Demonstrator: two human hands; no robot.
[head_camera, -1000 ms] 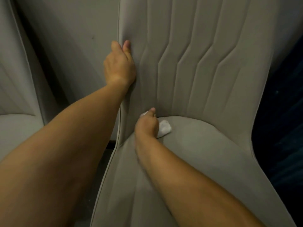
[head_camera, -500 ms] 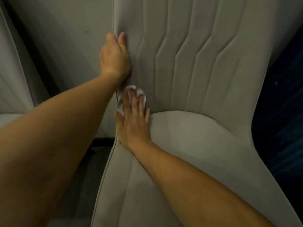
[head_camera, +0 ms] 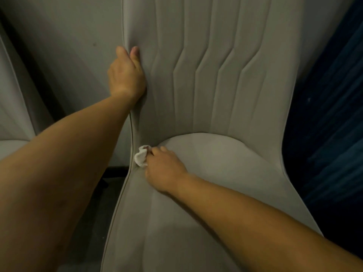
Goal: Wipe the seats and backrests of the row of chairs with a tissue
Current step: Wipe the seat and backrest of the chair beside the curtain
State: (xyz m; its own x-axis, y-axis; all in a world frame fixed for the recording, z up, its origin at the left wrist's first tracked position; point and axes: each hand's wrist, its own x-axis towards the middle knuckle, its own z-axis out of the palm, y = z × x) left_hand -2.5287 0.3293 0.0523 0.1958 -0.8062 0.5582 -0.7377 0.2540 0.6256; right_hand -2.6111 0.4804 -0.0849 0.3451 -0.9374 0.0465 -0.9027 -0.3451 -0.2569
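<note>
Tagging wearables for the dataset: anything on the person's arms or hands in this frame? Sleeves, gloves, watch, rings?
Nothing worn that shows. The left hand and right hand are bare, no gloves, and no rings visible. Both forearms are uncovered as far as the frame edge, with no sleeves, watch, bands or markings in view. Light is dim, so small details could be missed.

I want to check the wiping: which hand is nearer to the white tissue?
Right. The right hand holds the tissue at the seat's left rear corner. The left hand is higher up, gripping the backrest edge.
</note>
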